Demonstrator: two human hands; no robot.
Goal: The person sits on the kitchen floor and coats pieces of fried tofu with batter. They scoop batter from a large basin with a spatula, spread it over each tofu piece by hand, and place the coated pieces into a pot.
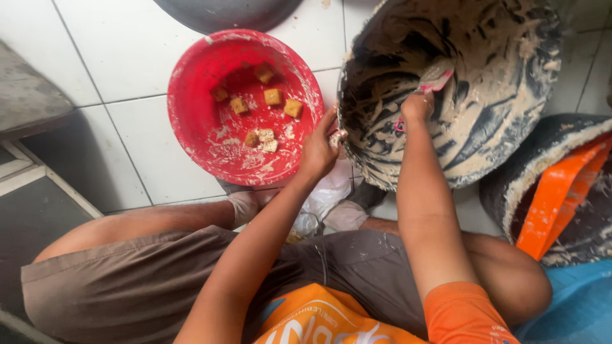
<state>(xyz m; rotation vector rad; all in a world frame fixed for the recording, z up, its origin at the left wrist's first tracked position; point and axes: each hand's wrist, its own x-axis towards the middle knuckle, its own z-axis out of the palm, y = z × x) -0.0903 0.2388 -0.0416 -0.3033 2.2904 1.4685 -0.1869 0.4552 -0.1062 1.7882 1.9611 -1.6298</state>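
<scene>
A big black basin (497, 127), tilted toward me and smeared with pale dough, fills the upper right. My left hand (320, 148) grips its near rim. Inside the basin, my right hand (417, 107) is closed on a pink scraper (437, 81) pressed against the smeared wall. To the left, on the white tiled floor, sits a red plastic bowl (191, 121), dusted with flour, holding several small golden cubes (273, 97).
A second dough-coated dark basin (510, 191) with an orange tool (558, 197) in it stands at the right. Another dark basin (223, 11) shows at the top edge. A grey step (25, 95) lies at left. My knees and brown shorts fill the foreground.
</scene>
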